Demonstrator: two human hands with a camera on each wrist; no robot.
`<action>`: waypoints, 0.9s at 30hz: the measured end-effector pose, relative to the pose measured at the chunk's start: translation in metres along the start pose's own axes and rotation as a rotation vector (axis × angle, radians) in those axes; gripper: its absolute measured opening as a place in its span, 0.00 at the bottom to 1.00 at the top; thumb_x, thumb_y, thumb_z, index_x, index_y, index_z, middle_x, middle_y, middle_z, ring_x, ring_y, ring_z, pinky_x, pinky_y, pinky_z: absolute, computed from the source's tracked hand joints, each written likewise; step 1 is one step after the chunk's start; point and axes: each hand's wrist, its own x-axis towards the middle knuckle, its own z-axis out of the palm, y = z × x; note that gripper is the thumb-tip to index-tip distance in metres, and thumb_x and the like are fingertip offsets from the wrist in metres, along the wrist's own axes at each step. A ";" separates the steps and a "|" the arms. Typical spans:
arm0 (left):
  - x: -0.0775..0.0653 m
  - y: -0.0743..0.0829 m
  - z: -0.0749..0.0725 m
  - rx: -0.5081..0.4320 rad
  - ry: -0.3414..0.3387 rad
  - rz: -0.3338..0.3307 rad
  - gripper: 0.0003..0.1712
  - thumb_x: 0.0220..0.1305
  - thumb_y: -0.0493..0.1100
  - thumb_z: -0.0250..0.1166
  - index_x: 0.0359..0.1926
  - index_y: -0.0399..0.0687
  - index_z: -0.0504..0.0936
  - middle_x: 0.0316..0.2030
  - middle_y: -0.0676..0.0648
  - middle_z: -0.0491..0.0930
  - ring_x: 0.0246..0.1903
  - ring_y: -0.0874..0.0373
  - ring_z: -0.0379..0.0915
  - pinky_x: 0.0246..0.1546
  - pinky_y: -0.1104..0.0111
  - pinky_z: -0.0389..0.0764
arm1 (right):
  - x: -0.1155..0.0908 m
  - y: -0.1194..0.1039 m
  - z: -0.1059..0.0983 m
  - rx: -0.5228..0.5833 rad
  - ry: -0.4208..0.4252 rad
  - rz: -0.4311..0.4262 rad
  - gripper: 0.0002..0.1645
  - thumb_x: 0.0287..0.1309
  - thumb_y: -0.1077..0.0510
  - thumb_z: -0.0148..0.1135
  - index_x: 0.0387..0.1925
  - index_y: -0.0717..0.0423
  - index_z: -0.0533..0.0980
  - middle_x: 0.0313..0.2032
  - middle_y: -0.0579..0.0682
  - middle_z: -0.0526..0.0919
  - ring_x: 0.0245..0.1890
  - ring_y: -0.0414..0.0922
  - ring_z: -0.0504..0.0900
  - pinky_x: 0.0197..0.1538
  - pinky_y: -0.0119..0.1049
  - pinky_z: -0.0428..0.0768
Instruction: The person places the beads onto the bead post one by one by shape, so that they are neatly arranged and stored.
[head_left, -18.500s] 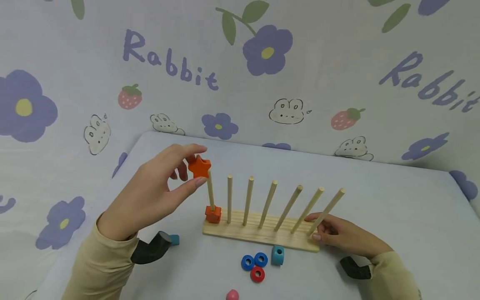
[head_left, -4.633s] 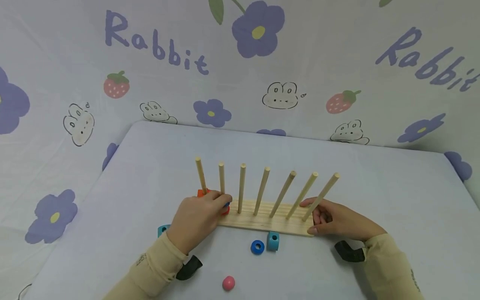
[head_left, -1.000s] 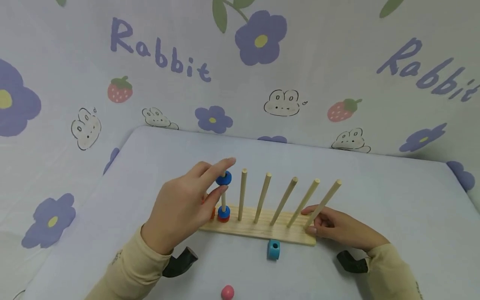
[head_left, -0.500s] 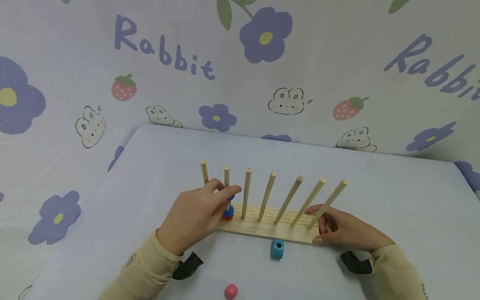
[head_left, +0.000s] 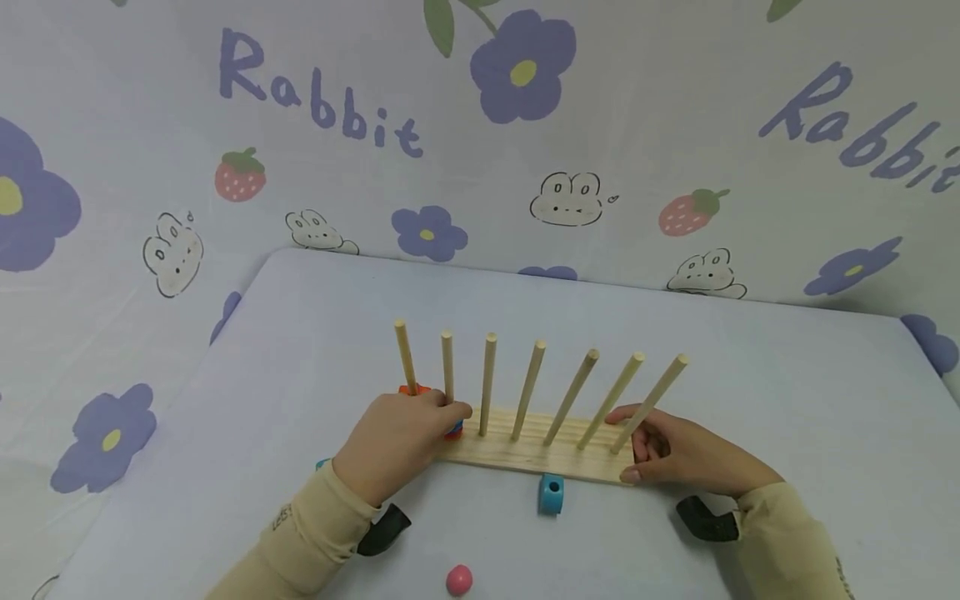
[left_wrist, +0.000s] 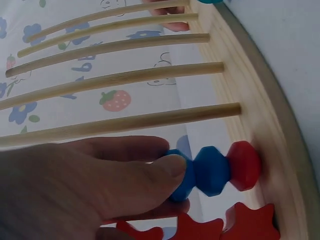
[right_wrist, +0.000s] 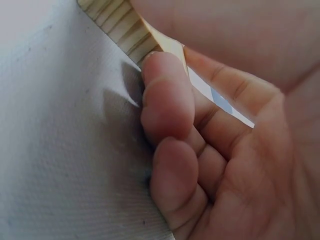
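Observation:
A wooden base (head_left: 517,455) with several upright pegs lies on the table. My left hand (head_left: 397,442) is at the second peg from the left, its thumb and fingers pinching a blue bead (left_wrist: 187,181). Below that on the same peg are another blue bead (left_wrist: 211,171) and, against the base, a red bead (left_wrist: 245,166). Several star-shaped orange-red beads (left_wrist: 252,223) sit on the leftmost peg, mostly hidden by the hand in the head view. My right hand (head_left: 678,450) grips the base's right end, thumb in front and fingers behind.
In front of the base stands a turquoise bead (head_left: 551,495) with a hole on top. Another turquoise piece (head_left: 322,463) shows partly beside the left sleeve. A small pink ball-like piece (head_left: 460,580) lies near the lower edge of the view.
The left hand has brought the second blue bead from the peg's top down the second peg. Earlier, the star beads and ring beads went from hand and table onto pegs. The right hand stays put.

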 end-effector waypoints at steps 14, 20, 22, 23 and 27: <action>0.000 0.008 -0.005 0.040 -0.066 -0.049 0.11 0.54 0.39 0.72 0.39 0.57 0.85 0.41 0.42 0.86 0.07 0.60 0.62 0.10 0.76 0.57 | -0.001 -0.002 0.001 -0.024 -0.023 -0.064 0.43 0.48 0.45 0.73 0.63 0.47 0.63 0.31 0.49 0.72 0.25 0.36 0.68 0.28 0.31 0.70; -0.001 0.013 -0.017 0.045 -0.095 -0.073 0.08 0.56 0.41 0.70 0.37 0.58 0.85 0.46 0.39 0.84 0.04 0.64 0.51 0.09 0.77 0.53 | 0.000 -0.006 0.001 -0.001 -0.016 -0.047 0.42 0.47 0.45 0.73 0.62 0.48 0.64 0.31 0.49 0.72 0.25 0.36 0.68 0.28 0.31 0.69; -0.002 0.015 -0.022 0.032 -0.125 -0.090 0.07 0.57 0.42 0.70 0.38 0.59 0.86 0.47 0.40 0.83 0.05 0.64 0.51 0.09 0.77 0.54 | 0.000 -0.006 0.001 0.004 -0.019 -0.050 0.42 0.47 0.46 0.73 0.62 0.48 0.64 0.30 0.50 0.72 0.25 0.36 0.68 0.28 0.31 0.69; -0.003 0.016 -0.024 0.023 -0.140 -0.096 0.07 0.57 0.43 0.70 0.38 0.59 0.86 0.47 0.40 0.83 0.05 0.64 0.52 0.10 0.76 0.55 | 0.000 -0.007 0.001 0.007 -0.023 -0.054 0.42 0.48 0.46 0.73 0.62 0.48 0.64 0.31 0.50 0.72 0.25 0.37 0.68 0.28 0.31 0.69; -0.009 0.018 -0.034 -0.024 -0.153 -0.072 0.09 0.57 0.43 0.70 0.41 0.58 0.86 0.44 0.45 0.84 0.09 0.64 0.62 0.13 0.76 0.65 | 0.000 -0.005 -0.001 -0.005 -0.029 -0.042 0.42 0.48 0.45 0.73 0.62 0.47 0.64 0.31 0.50 0.72 0.25 0.37 0.67 0.28 0.31 0.69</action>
